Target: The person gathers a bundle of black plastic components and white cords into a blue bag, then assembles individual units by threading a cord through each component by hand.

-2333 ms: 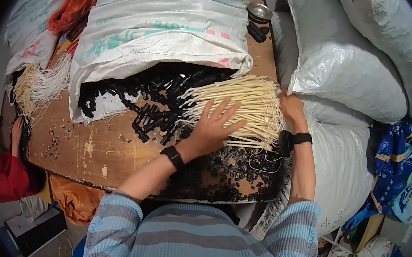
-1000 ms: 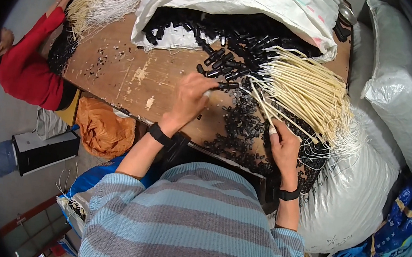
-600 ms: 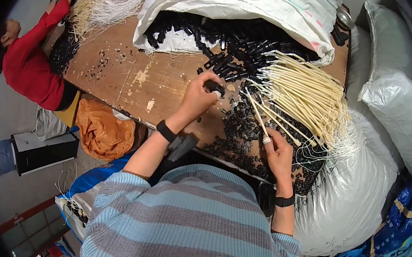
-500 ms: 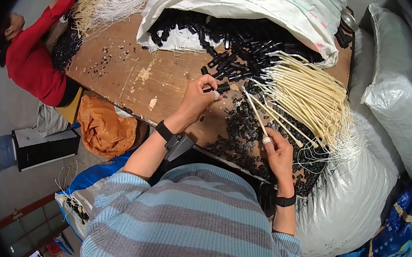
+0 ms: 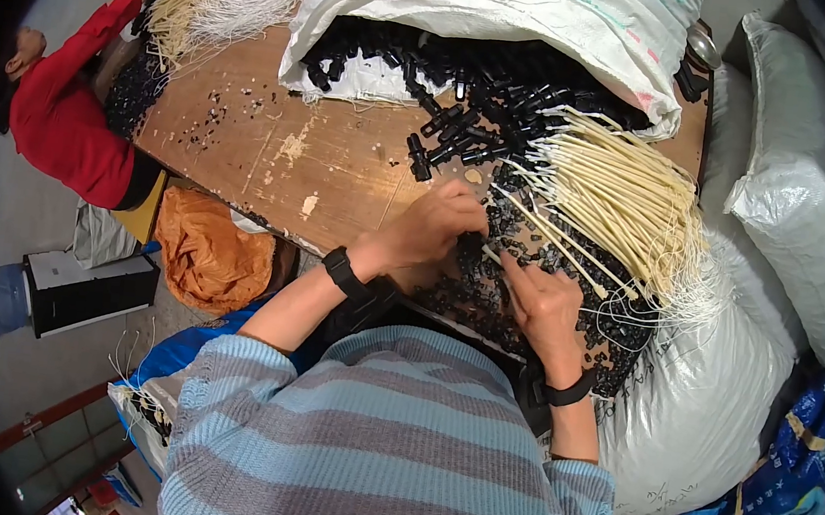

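Grip of R hand (image 5: 544, 300) pinched on pale stick (image 5: 492, 255), long axis up-left toward L hand (image 5: 439, 224), fingers closed on blk tube (image 5: 472, 248); tube at stick's tip, contact unclear, both over bench (image 5: 343, 155).

Left hand (image 5: 436, 225) curled, knuckles uppermost; fingertips partly obscured, so exact grip appears uncertain. Right hand (image 5: 543, 306) near it, fingers angled inward. Bare forearms (image 5: 297, 308) converge.

Head-worn, left of two side-by-side fisheyes; looking steeply down past blue-and-grey striped knit sweater (image 5: 394, 437) onto brown wooden surface (image 5: 231, 163), near bare left hand (image 5: 439, 225) and bare right hand (image 5: 546, 307), wide-angle, curving toward dark rim.
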The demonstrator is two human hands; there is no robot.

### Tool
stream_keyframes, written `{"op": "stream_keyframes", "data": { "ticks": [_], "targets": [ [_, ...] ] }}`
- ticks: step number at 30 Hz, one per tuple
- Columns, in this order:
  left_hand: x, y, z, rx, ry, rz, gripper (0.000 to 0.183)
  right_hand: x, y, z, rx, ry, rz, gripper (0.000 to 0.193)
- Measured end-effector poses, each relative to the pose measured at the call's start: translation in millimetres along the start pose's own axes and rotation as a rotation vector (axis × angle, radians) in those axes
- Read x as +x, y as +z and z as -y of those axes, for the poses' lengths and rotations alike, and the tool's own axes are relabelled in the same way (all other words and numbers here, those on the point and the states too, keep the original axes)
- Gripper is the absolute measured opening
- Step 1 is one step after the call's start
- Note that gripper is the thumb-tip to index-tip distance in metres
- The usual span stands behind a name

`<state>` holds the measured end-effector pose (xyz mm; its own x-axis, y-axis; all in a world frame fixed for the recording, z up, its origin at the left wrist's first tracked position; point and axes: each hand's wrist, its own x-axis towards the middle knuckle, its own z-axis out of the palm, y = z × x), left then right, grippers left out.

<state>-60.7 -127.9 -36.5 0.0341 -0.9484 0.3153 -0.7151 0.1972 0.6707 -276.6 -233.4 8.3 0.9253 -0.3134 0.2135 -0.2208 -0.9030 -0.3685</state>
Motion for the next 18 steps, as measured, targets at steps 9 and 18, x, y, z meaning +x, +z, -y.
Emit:
{"op": "stream_keyframes", "data": {
  "ticks": [9, 18],
  "targets": [
    [21.3, -17.1, -70.8, 0.378, -0.113, 0.368, 0.035, 7.7, -0.4, -3.2, 0.105, 0.292, -0.192, 0.036],
    [-8.6, -25.3, -10.2, 0.088, -0.78, -0.065, 0.015, 4.2, -15.4, -20.2, 1.311, 0.381, -0.061, 0.012]
  ]
}}
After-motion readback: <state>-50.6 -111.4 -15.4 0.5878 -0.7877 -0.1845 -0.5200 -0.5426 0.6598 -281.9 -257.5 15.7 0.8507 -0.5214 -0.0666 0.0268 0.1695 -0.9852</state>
